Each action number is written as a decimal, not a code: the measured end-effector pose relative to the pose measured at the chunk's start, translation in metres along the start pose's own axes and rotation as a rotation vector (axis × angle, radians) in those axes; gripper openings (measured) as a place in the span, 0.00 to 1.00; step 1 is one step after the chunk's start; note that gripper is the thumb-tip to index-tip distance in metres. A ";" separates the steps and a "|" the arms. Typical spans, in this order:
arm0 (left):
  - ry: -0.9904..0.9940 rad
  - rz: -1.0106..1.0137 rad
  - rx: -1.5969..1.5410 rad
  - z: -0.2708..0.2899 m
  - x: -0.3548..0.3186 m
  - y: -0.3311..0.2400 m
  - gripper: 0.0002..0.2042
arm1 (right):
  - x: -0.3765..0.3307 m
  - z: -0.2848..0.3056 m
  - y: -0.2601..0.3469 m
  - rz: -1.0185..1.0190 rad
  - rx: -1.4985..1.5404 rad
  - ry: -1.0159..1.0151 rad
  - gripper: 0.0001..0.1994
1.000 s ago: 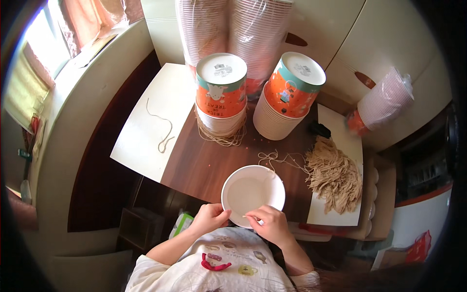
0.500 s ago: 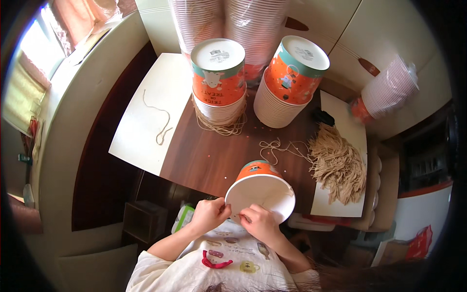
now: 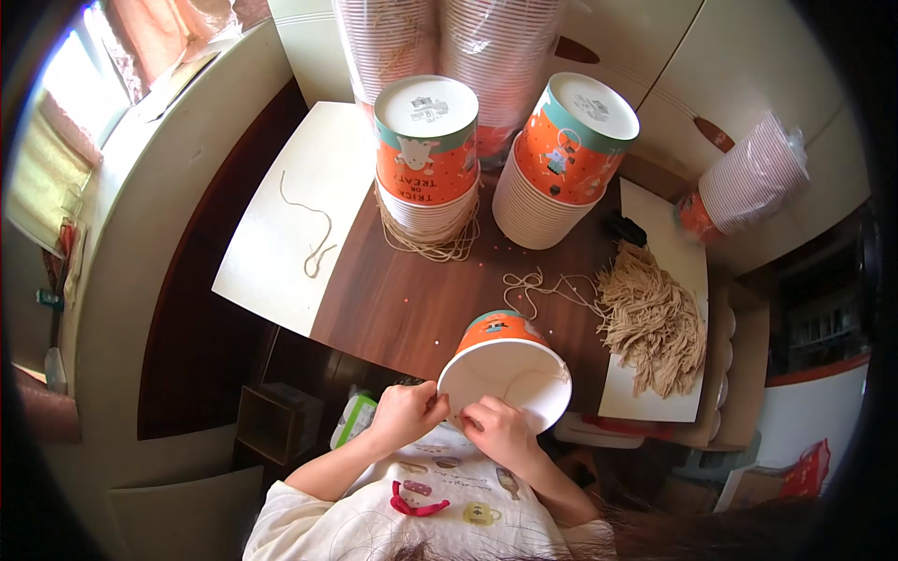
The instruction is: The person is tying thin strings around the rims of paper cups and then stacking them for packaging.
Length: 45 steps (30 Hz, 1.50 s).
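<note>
A paper bucket (image 3: 505,374), orange and teal outside and white inside, lies tilted at the near table edge with its mouth toward me. My left hand (image 3: 407,414) is closed at the left of its rim, thumb and fingers pinched there. Just inside the lower rim, my right hand (image 3: 500,430) is also pinched, its fingertips close to the left hand's. What sits between the right fingertips is hidden. A thin cord shows faintly against the white inner wall, near the right side of the rim.
Two stacks of upside-down buckets, the left stack (image 3: 426,159) ringed with cords and the right stack (image 3: 571,150), stand at the back. A bundle of tan cords (image 3: 650,323) lies right, beside a black object (image 3: 624,227). Loose cord (image 3: 533,288) lies mid-table. Wrapped buckets (image 3: 748,178) stand beyond.
The whole view has shifted slightly, so the scene sits a little farther right. Both hands stay at the bucket's rim with almost the same pinch.
</note>
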<state>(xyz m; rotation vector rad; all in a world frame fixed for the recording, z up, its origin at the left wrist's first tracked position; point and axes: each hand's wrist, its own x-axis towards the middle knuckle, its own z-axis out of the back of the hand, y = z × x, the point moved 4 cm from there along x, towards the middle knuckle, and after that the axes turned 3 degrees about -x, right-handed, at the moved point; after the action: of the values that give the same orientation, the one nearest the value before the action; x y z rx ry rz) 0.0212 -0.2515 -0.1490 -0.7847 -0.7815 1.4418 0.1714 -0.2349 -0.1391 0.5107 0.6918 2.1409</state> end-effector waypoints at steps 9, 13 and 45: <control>-0.003 -0.027 -0.010 0.001 0.001 -0.003 0.09 | 0.000 0.000 -0.002 0.002 0.027 0.029 0.04; 0.002 -0.024 -0.004 0.001 0.001 -0.003 0.09 | 0.002 0.000 -0.001 0.017 0.030 0.037 0.03; -0.081 -0.244 0.035 -0.015 0.004 -0.011 0.08 | 0.010 0.020 0.004 -0.008 -0.138 -0.055 0.12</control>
<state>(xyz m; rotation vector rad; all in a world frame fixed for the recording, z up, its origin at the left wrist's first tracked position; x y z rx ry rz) 0.0403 -0.2477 -0.1479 -0.5854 -0.8798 1.2699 0.1747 -0.2228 -0.1201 0.4894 0.5102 2.1412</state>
